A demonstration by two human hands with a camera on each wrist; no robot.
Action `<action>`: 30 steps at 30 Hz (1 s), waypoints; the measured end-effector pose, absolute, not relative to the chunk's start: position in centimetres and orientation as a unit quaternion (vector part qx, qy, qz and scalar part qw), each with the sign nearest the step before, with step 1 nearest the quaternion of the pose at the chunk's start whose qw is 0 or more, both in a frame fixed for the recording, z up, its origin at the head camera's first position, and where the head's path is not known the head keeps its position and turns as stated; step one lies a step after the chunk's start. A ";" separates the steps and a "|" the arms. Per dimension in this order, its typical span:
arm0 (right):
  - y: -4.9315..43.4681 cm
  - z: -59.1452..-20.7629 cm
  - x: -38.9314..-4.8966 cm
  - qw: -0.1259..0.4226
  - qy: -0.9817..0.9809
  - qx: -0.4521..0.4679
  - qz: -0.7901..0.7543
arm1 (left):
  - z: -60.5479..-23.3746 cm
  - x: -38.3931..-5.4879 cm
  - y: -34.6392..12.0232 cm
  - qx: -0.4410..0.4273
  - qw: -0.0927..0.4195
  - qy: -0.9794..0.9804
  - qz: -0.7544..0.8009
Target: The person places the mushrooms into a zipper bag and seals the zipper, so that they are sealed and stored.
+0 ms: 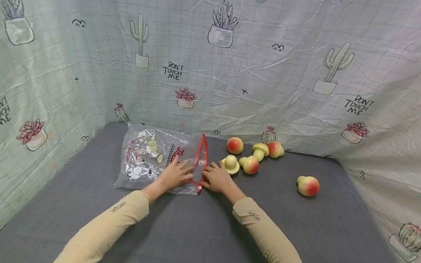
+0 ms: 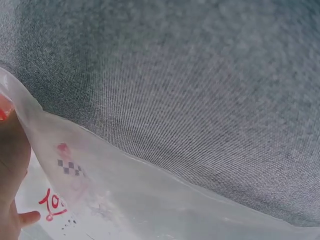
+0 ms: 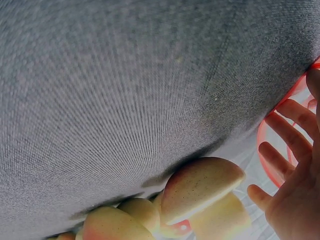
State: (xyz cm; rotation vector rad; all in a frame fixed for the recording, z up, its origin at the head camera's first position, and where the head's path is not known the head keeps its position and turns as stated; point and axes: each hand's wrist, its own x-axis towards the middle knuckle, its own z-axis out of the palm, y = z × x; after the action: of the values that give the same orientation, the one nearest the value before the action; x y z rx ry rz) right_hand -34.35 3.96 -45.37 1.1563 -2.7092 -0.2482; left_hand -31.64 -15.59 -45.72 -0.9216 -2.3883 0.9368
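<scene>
A clear plastic bag with cartoon prints lies flat on the table, its red-edged opening toward the right. My left hand rests on the bag near that opening, fingers spread; in the left wrist view only part of the left hand shows at the edge. My right hand touches the red edge near its lower corner, by a small white slider. In the right wrist view the fingers of the right hand are extended along the red strip. The right thumb is mostly hidden.
Just right of the bag sit several red-and-yellow toy mushrooms, one stem-up, one tilted, one at the back. Another mushroom lies apart farther right. A cactus-print curtain hangs around the grey table.
</scene>
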 end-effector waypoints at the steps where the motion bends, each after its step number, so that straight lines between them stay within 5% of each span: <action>1: 4.0 -45.4 -34.3 0.092 -0.913 0.390 -0.081 | -45.7 -31.6 -15.6 -0.330 0.208 -0.858 0.334; 16: 4.2 -45.3 -34.6 0.080 -0.914 0.391 -0.077 | -45.8 -31.4 -16.0 -0.289 0.213 -0.917 0.177; 22: 4.3 -45.4 -34.6 0.077 -0.916 0.388 -0.074 | -46.8 -32.0 -15.1 -0.254 0.255 -0.929 0.089; 30: 4.2 -45.5 -34.8 0.074 -0.915 0.390 -0.067 | -46.4 -32.3 -13.7 -0.235 0.303 -0.906 0.178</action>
State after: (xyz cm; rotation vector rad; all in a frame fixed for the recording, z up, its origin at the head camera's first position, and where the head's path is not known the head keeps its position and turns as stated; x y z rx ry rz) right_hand -34.79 4.22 -45.45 1.1715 -2.7479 -0.1997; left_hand -32.32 -13.72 -46.42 -0.6224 -2.4016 0.4706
